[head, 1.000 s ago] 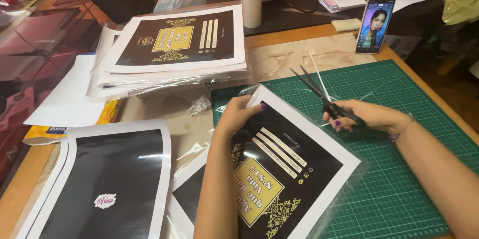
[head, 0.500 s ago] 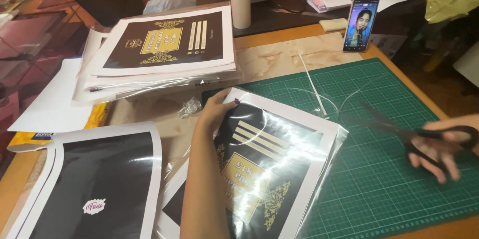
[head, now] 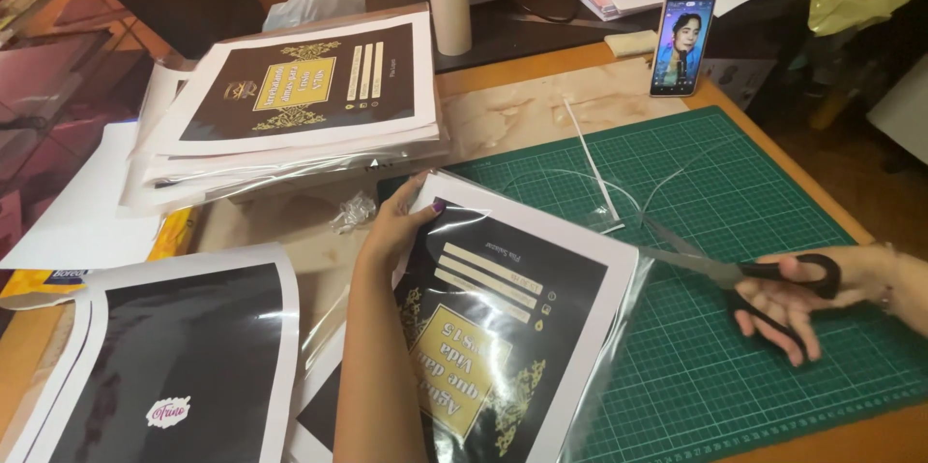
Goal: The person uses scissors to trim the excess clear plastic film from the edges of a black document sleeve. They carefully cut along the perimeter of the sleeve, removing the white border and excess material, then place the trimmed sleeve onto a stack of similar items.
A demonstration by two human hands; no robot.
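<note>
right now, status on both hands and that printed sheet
Left hand pressing top edge of glossy black printed sheet. Right hand holding black scissors, blades at sheet's right edge. Thin cut strips lying on green cutting mat.

Single view — a head-worn camera looking steeply down and forward across the wooden surface point(head: 541, 110), at close range. The green gridded cutting mat point(head: 735, 231) fills the right half; both forearms enter from the bottom edge. No second view overlaps it.
</note>
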